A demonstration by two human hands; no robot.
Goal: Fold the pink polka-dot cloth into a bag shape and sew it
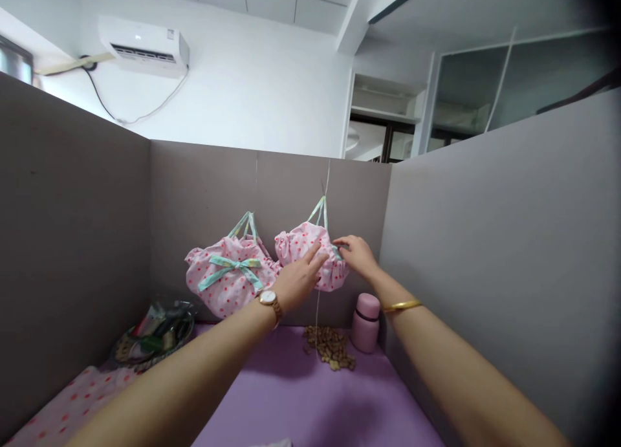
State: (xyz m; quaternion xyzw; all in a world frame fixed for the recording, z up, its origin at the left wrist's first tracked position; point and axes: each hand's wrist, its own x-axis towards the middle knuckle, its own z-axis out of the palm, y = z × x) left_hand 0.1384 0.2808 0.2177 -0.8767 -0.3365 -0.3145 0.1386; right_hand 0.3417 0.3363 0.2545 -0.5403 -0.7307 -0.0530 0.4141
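A pink cloth piece with red dots point(295, 240), gathered and puffed like a small bag, hangs by pale green straps from a thin string on the grey partition. My left hand point(301, 277), with a watch on its wrist, lies across its front, fingers stretched out. At its right side is my right hand point(358, 254), fingers extended and slightly bent beside a bit of green ribbon; whether they touch it I cannot tell. To the left hangs a similar dotted cloth piece point(223, 292) with a green ribbon bow point(236, 264) on its front.
Grey partitions point(485, 253) enclose the purple tabletop point(291, 395). A pile of peanut-like pieces point(332, 348) lies near a pink flask point(366, 324). On the left are a basket of sewing-like items point(160, 334) and dotted pink fabric point(72, 408). A string hangs below the right cloth piece.
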